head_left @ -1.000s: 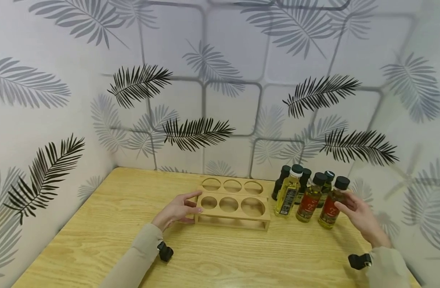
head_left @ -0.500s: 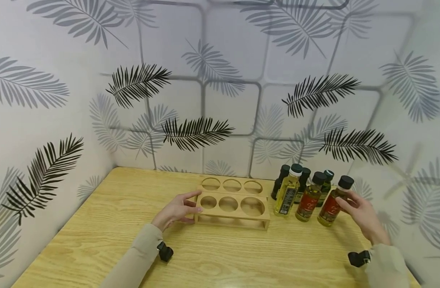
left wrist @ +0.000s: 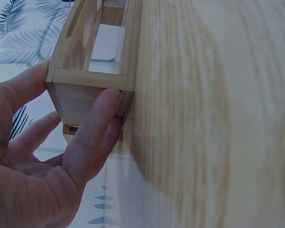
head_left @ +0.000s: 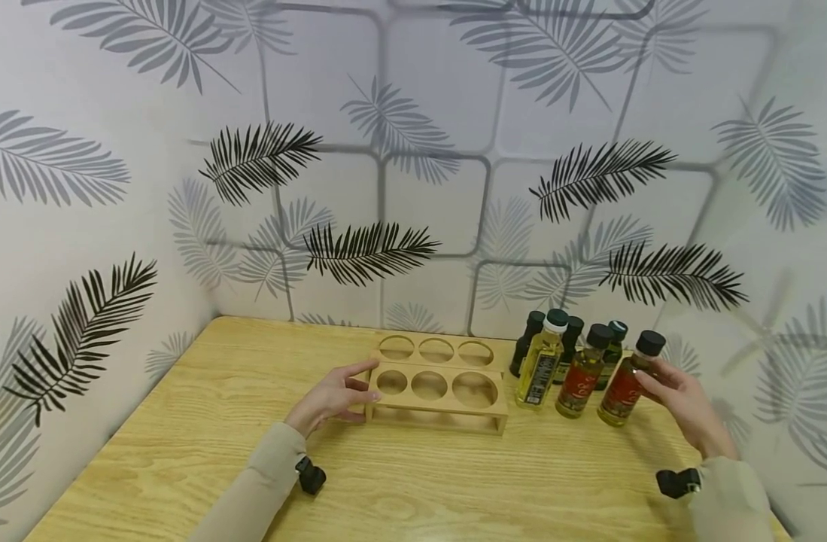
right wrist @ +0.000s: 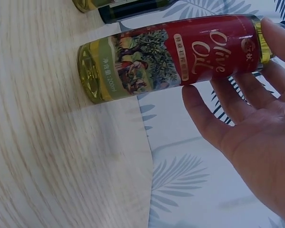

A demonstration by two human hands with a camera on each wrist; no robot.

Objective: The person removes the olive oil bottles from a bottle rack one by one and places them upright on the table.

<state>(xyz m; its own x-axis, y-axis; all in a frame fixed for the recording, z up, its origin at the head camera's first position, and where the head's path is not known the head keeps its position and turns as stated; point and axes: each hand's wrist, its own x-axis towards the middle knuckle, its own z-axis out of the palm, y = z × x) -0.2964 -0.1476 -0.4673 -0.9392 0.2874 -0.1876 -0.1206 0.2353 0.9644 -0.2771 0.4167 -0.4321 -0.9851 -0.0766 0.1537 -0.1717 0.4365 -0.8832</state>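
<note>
My left hand [head_left: 332,395] holds the left end of a two-tier wooden bottle rack [head_left: 427,404] with round holes. In the left wrist view, its fingertips [left wrist: 109,97] press the rack's end panel. At the right, my right hand [head_left: 684,403] grips an olive oil bottle [head_left: 623,391] with a black cap and red label. That bottle leans to the right, its base close over the table. The right wrist view shows the thumb [right wrist: 278,40] near the bottle's neck and fingers passing behind it; the cap is mostly hidden there.
Beside the held bottle stands a similar red-labelled bottle [head_left: 579,384]. A clear bottle of yellow oil [head_left: 542,369] is left of it, with several dark bottles [head_left: 527,346] behind. The patterned wall [head_left: 427,196] borders the wooden table [head_left: 420,482] at the back.
The olive oil bottle in my right hand has tilted to the right, its cap shifting right and slightly up. My left hand and the rack have stayed in place.
</note>
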